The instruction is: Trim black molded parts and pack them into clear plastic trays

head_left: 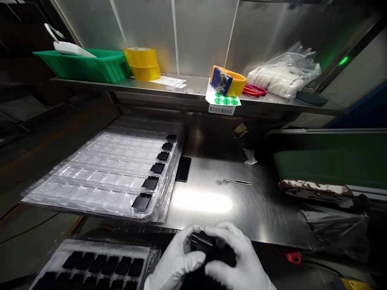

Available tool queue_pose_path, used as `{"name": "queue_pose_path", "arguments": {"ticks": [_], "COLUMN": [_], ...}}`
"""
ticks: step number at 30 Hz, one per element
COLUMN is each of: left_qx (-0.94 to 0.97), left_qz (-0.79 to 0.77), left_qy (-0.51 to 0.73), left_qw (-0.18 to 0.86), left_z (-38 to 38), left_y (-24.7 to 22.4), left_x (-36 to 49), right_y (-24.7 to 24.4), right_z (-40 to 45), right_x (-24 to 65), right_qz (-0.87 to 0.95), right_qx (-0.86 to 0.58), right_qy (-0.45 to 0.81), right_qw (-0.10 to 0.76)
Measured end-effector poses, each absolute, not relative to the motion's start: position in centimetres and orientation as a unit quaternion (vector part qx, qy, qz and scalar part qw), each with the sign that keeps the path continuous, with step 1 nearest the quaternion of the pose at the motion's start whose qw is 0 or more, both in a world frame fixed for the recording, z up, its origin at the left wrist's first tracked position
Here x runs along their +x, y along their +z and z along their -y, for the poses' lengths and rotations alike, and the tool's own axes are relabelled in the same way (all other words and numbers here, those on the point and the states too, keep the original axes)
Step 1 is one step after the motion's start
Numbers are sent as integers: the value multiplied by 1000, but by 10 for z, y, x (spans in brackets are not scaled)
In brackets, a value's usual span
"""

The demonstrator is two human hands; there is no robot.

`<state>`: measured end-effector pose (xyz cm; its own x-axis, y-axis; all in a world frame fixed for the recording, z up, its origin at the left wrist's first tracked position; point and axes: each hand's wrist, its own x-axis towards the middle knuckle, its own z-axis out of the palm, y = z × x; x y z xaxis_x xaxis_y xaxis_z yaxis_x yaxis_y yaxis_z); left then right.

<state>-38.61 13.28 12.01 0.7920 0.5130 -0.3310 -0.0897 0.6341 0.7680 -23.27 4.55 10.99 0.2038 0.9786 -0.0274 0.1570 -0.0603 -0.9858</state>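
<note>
Head view shows both gloved hands at the near edge of the steel tabletop (pixel 260 209), closed together around a small black part (pixel 205 243): the left hand (pixel 175 262) cups it from the left in a narrow grip, and the right hand (pixel 238 257) covers it from the right and from above. Risk: the part is small and mostly hidden by the gloves, so a loose hold could let it slip off the near edge. The stack of clear blister trays (pixel 102 177) at left overhangs the tabletop; a knock from the left forearm could probably shift it. Its top tray carries six black parts in the rightmost column only; the other pockets look empty. A second clear tray (pixel 90 266) at near left holds rows of black parts, almost full as far as visible. A loose black part (pixel 183 168) lies just right of the stack, with tweezers (pixel 237 182) farther right. On the shelf (pixel 181 90), a green bin (pixel 87 64) holds a white object, beside yellow tape rolls (pixel 142 63).
</note>
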Motion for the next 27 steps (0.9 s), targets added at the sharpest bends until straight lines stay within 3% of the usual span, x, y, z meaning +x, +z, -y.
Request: {"name": "queue_pose_path", "arguments": {"ticks": [3,8,14,21,27], "left_qx": [295,136,207,75,316], "left_qz": [-191,-201,-282,-192,-268], "left_qy": [188,222,274,237,299], "left_qw": [917,944,896,949,860], "left_z": [-121,-101,-95,-95,-105], "left_y": [112,97,101,96,119], "left_x": [-388,-387,-391,-389,-382], "right_y": [112,111,108,103,108], "right_z": [-49,-57,-62,-64,-61], "right_x": [-238,-242,-238,-240,-234], "right_qz": [560,580,545,533,539], "right_qx": [-562,-533,-540,-529,-551], "right_qy": [346,344,386,413,388], "right_qw": [501,511,512,515,505]}}
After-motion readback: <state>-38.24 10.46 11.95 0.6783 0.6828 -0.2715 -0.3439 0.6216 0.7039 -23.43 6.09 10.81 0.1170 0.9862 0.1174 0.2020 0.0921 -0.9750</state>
